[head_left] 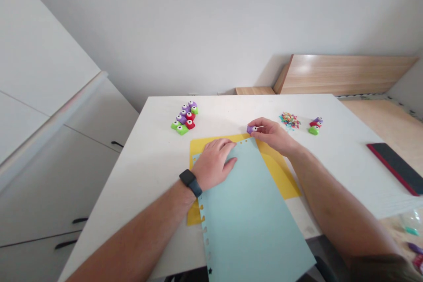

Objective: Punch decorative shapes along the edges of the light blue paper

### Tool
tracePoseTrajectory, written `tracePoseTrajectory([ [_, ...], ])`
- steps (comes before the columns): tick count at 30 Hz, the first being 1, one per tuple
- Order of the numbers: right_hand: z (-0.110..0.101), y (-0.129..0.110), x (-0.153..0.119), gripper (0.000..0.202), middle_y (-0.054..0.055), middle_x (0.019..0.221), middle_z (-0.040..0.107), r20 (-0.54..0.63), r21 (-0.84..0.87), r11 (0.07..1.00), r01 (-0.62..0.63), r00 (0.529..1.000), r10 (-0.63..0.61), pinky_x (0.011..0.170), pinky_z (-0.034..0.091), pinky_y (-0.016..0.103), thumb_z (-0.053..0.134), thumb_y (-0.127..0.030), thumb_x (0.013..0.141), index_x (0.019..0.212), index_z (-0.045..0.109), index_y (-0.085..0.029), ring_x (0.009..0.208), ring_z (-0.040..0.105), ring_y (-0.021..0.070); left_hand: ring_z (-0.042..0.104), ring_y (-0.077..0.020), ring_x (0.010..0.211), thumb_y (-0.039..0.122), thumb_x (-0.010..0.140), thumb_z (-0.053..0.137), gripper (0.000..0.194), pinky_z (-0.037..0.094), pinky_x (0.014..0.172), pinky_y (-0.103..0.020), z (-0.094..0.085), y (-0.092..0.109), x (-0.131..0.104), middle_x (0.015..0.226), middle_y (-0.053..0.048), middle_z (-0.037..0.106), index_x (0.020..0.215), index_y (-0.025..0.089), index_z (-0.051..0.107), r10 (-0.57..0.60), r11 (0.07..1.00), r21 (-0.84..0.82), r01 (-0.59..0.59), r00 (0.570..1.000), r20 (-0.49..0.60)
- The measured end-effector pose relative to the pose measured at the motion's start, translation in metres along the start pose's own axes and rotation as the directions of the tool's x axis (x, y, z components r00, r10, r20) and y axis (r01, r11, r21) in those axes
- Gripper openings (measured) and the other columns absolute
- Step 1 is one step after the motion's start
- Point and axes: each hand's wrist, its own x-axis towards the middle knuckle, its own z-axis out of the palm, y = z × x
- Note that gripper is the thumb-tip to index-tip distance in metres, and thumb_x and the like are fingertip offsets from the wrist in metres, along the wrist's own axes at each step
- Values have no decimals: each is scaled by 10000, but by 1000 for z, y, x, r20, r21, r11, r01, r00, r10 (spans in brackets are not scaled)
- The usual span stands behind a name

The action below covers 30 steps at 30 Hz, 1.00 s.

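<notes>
My left hand (pixel 214 161), with a dark watch on its wrist, lies on a light blue sheet (pixel 251 220) with its fingers spread. That sheet has cut-outs along its left and top edges and overlaps a yellow sheet (pixel 280 176). At the blue sheet's top corner, my right hand (pixel 269 134) is closed on a small purple punch (pixel 250 129) with an eye-like white and black spot. The sheet's edge is close to the punch; whether it is inside cannot be made out.
Several purple, green and red punches (pixel 181 129) are grouped at the back left. Colourful paper bits (pixel 290 120) lie right of my right hand, near more punches (pixel 313 130). A dark, red-edged object (pixel 398 167) rests at the table's right edge.
</notes>
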Motion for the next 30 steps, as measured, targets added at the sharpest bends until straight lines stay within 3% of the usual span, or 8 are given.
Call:
tracePoseTrajectory([
  [16,3,2,0,250,35,1045,763,80,-4,1000,-5,997,5,893,530,359,709,-411,911,1086,720,-233,944,690,188,636,-264,1172,202,985,573,255,521,1055,-464,2,-7,12,1218,-121,684,1235,172,617,-57,997,-56,55,998,-33],
  [21,4,2,0,280,48,1065,756,69,37,999,-2,998,-1,906,532,362,725,-406,897,1109,711,-224,952,694,186,692,-254,1097,238,973,582,259,549,991,-412,1,-5,34,1172,-110,737,1213,167,647,-134,990,-42,136,990,43],
  [25,2,6,3,410,61,1134,744,-8,40,999,26,1000,-26,948,531,371,767,-415,858,1211,682,-225,991,695,187,725,-222,940,298,1000,528,221,547,856,-332,-6,-2,53,1011,-56,788,1016,207,728,-184,979,-57,194,972,143],
  [30,-2,6,6,450,82,1130,754,-102,58,998,-35,994,41,989,516,407,815,-389,796,1189,709,-198,1007,685,210,721,-208,858,347,979,538,266,507,775,-305,-15,-9,73,962,-40,801,989,212,767,-215,971,-52,234,947,238],
])
